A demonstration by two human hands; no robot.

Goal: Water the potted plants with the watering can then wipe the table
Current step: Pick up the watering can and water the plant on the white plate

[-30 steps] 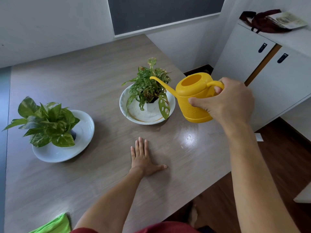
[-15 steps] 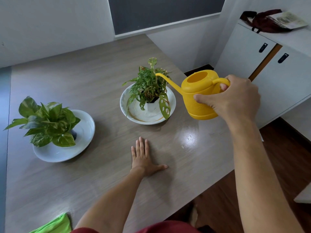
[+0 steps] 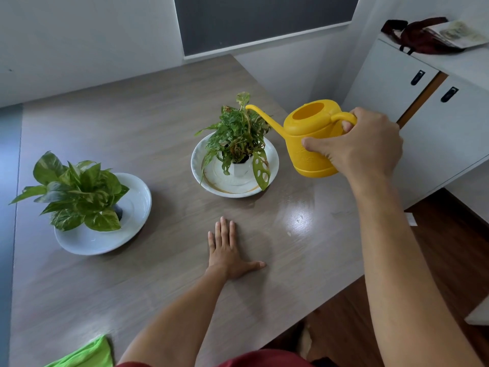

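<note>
My right hand point(image 3: 362, 144) grips the handle of a yellow watering can point(image 3: 309, 133), held in the air to the right of the table. Its long spout points left and ends over the top leaves of the middle potted plant point(image 3: 238, 136), which stands in a small white pot on a white dish point(image 3: 270, 165). No water shows at the spout tip. A second leafy plant point(image 3: 76, 192) sits in a white dish point(image 3: 135, 205) at the left. My left hand point(image 3: 227, 250) lies flat on the grey table point(image 3: 132, 128), fingers spread. A green cloth point(image 3: 84, 353) lies at the near left edge.
A white cabinet point(image 3: 412, 83) with two dark handles stands to the right, with a dark red bag point(image 3: 420, 35) and papers on top. The table's right edge runs diagonally, with wooden floor point(image 3: 449, 260) beyond it. A shiny patch point(image 3: 299, 218) glints near the can.
My right hand has carried the watering can up and to the right, and its spout tip now sits higher over the middle plant. My left hand has stayed flat on the table.
</note>
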